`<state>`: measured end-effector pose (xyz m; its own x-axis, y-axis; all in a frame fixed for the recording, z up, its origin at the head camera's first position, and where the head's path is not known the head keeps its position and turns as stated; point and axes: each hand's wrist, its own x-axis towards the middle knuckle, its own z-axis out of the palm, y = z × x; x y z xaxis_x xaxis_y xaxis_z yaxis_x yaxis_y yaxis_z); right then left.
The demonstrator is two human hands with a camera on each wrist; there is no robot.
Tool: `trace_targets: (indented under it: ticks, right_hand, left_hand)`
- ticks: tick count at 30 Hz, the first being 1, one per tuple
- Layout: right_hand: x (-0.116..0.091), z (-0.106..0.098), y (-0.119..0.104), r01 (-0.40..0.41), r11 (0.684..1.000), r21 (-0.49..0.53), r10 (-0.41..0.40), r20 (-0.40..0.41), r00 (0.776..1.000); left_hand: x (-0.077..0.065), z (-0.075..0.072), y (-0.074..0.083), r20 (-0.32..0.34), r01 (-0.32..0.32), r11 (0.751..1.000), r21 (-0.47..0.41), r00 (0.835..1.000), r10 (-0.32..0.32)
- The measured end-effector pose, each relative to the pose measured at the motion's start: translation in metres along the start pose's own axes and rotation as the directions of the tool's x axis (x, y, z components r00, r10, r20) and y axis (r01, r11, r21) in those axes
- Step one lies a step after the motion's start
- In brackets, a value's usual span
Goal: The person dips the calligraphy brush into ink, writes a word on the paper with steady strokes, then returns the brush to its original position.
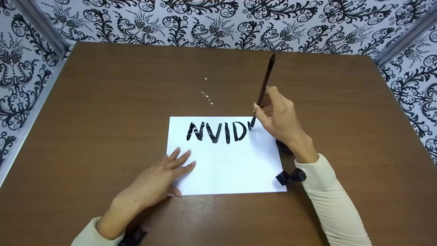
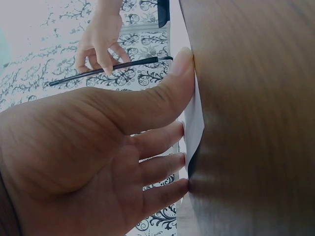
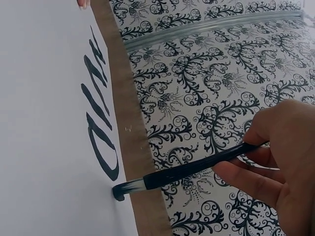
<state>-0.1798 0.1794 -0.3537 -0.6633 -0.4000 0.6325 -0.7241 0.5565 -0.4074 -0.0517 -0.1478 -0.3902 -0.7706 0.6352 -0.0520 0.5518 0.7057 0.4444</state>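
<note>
A white sheet of paper (image 1: 232, 167) lies on the brown table, with bold black letters "NVID" (image 1: 218, 132) and a further stroke along its upper part. My right hand (image 1: 281, 118) pinches a dark paintbrush (image 1: 264, 82) between thumb and fingers. In the right wrist view the inked bristles (image 3: 120, 191) touch the paper just past the letter D (image 3: 102, 147). My left hand (image 1: 155, 179) rests with spread, straight fingers on the paper's lower left. From the left wrist view, its thumb (image 2: 183, 63) lies at the sheet's edge, and the paper is slightly lifted from the table there.
A small dark round object (image 1: 283, 147), probably a container, is partly hidden behind the right wrist. Light specks (image 1: 206, 96) dot the brown table (image 1: 102, 102) beyond the paper. Black-and-white patterned wallpaper (image 1: 218, 24) rises past the table's far edge. Each wrist carries a black device (image 1: 290, 177).
</note>
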Motion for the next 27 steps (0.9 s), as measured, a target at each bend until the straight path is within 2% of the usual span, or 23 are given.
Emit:
trace_targets:
  ticks: [13,17,24,27]
  right_hand:
    - [0.001,-0.004,-0.008,-0.055,0.995,0.081,0.047,0.097,0.994]
    - [0.001,-0.005,-0.009,-0.054,0.995,0.079,0.045,0.116,0.992]
    - [0.0,-0.007,-0.011,-0.052,0.996,0.077,0.041,0.142,0.989]
    - [0.0,-0.008,-0.012,-0.061,0.995,0.08,0.048,0.157,0.986]
  left_hand:
    - [0.001,0.0,0.0,0.002,0.016,1.0,0.001,1.0,-0.016]
    - [0.001,0.0,0.0,0.002,0.01,1.0,0.003,1.0,-0.01]
    - [0.001,0.001,-0.001,-0.026,-0.035,0.999,0.024,0.999,0.036]
    - [0.001,0.002,-0.001,-0.026,-0.027,0.999,0.019,0.999,0.028]
